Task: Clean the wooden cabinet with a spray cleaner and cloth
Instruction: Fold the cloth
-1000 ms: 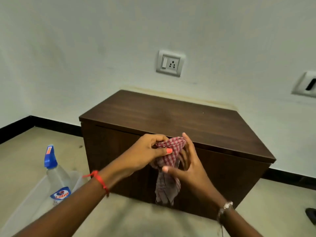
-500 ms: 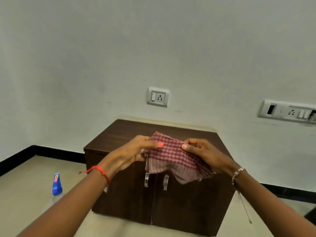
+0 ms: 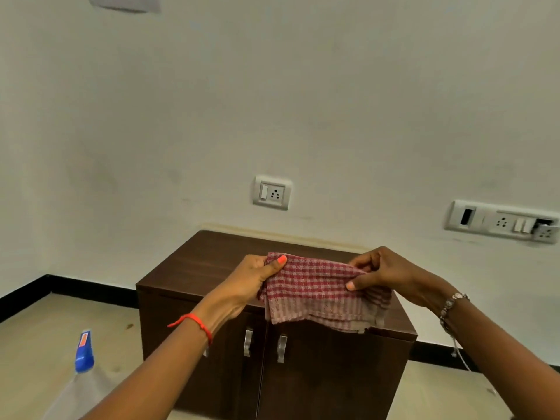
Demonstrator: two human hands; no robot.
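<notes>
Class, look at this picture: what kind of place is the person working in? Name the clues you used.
Probably a sparsely furnished indoor room, perhaps in a home. Clues: a plain white wall with a socket plate, a low wooden cabinet against it, and a pale floor edged by black skirting.

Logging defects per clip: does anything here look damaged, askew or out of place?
Yes: on the long wall switch plate, the rightmost socket module sits tilted and seems to hang loose. Otherwise, the cabinet, cloth and spray bottle look ordinary.
</notes>
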